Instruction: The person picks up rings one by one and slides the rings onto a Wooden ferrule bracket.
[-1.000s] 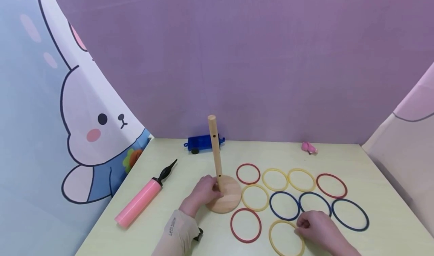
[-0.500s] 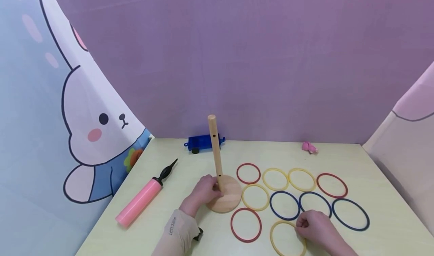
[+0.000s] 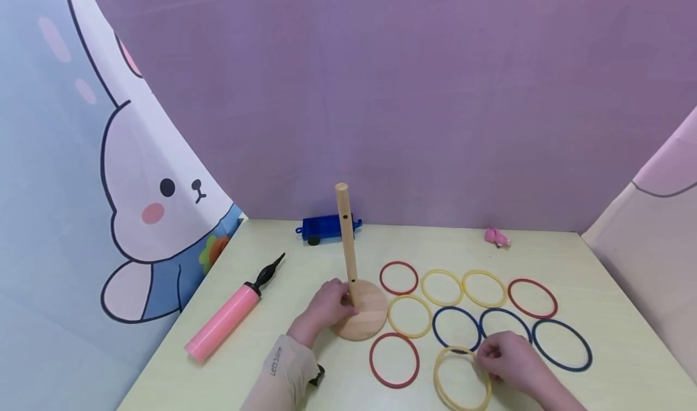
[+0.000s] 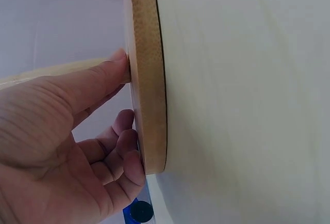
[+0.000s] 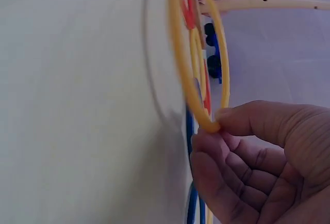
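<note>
A round wooden base (image 3: 373,317) with an upright wooden post (image 3: 347,241) stands at the middle of the table. My left hand (image 3: 328,305) pinches the post's foot; in the left wrist view its thumb meets the post right at the base's edge (image 4: 149,79). Near the front, my right hand (image 3: 514,359) pinches the right side of a yellow ring (image 3: 437,378) between thumb and fingers. The right wrist view shows this yellow ring (image 5: 180,59) raised off the table, casting a shadow. In the head view its far edge overlaps a blue ring (image 3: 434,326).
Red, yellow and blue rings lie flat right of the base, among them a near red ring (image 3: 371,362) and a far-right blue ring (image 3: 590,353). A pink hand pump (image 3: 223,323) lies left. A blue toy wagon (image 3: 321,228) and a small pink toy (image 3: 495,236) sit at the back.
My right hand has lifted the yellow ring off the table, and its far edge now reaches over the blue ring. The left hand stays at the post's foot.
</note>
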### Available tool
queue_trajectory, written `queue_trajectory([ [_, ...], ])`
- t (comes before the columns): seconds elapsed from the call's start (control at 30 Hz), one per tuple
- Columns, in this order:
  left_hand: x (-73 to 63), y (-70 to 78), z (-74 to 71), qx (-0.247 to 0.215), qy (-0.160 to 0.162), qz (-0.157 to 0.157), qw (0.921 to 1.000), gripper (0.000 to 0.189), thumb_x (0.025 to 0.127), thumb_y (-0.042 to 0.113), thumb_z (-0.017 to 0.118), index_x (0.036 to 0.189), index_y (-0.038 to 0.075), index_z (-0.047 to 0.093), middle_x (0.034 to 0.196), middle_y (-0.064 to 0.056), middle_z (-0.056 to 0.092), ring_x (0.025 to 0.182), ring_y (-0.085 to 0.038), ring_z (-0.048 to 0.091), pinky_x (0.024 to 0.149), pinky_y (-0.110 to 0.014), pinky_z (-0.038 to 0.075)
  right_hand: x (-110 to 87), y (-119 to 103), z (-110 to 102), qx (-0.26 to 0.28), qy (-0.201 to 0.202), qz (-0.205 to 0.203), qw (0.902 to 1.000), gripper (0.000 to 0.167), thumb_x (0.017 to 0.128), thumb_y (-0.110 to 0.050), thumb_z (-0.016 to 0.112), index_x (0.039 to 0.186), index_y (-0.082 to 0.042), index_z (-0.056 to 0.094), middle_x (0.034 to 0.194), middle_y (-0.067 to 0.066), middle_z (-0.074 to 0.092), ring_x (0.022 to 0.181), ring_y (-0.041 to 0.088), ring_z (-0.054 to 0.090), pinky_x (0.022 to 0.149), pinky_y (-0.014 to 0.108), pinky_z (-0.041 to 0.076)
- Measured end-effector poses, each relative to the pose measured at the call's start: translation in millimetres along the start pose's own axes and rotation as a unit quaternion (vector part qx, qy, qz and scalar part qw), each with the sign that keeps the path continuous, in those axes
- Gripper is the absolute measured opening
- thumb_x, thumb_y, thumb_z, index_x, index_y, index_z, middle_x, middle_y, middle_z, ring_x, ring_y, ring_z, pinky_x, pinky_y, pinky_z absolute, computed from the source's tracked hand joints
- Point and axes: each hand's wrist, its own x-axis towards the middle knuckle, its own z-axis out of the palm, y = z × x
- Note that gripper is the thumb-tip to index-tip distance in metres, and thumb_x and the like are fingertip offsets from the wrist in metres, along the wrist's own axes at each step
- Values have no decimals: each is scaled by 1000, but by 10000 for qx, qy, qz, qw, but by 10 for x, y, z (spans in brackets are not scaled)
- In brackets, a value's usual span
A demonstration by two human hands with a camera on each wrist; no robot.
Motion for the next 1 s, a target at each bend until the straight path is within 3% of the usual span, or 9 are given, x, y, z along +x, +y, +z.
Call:
queue_trajectory([
  [0.2,-4,4,-6,83,26,35,10000,36,82,17,80,115,7,69,91,-1,55,85,-19,48,78,-37,45,33,-11,-92,665,-106,-185,9976,4,82,-10,74,82,-7,71,69,1,64,58,13,58,51,27,51],
  [0.5,9,-16,2,123,47,37,9999,37,81,18,80,115,8,70,90,0,54,84,-19,48,77,-36,44,99,-146,-187,1550,-33,-306,9874,16,85,-11,73,91,4,69,75,13,67,61,14,61,57,30,56],
  [1.0,19,-31,24,96,52,23,9999,39,81,18,80,117,8,68,89,1,53,84,-18,48,76,-35,45,231,-401,-370,2074,-27,-361,9776,25,89,-12,71,98,11,66,75,10,66,63,15,61,60,32,57],
])
